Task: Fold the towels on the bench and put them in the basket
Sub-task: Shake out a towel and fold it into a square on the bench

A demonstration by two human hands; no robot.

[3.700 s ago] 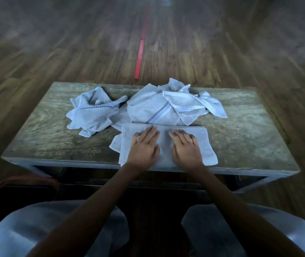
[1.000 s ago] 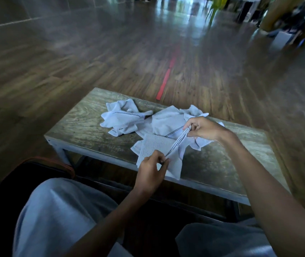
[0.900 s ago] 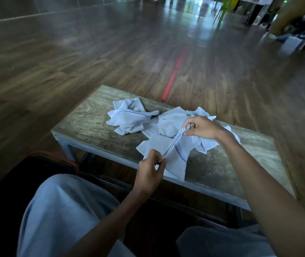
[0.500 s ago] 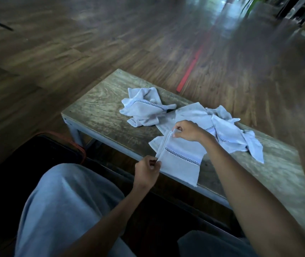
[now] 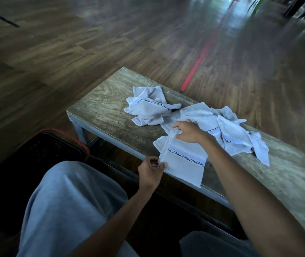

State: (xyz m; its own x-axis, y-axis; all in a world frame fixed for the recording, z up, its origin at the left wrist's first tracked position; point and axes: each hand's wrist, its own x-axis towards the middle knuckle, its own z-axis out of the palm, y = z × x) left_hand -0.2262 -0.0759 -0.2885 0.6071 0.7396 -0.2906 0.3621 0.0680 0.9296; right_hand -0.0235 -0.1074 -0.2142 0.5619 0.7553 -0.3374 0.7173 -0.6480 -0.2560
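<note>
Wood bench [image 5: 101, 108]: left hand [image 5: 150, 172] and right hand [image 5: 188, 132] each pinch the folded towel [image 5: 185, 164] edge; basket [image 5: 51, 149] lower left.

Towels: 4 (folded towel [image 5: 186, 162], 1; loose towels [image 5: 148, 108], 3). Bench [image 5: 103, 106]: 1. Basket [image 5: 51, 147]: 1. Left hand [image 5: 150, 171]: 1. Right hand [image 5: 188, 131]: 1.

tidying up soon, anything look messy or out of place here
Nothing spilled or damaged. The left crumpled towel and right crumpled towel lie bunched on the bench; the half-folded towel, pinched by the left hand and right hand, sits skewed at its near edge.
</note>
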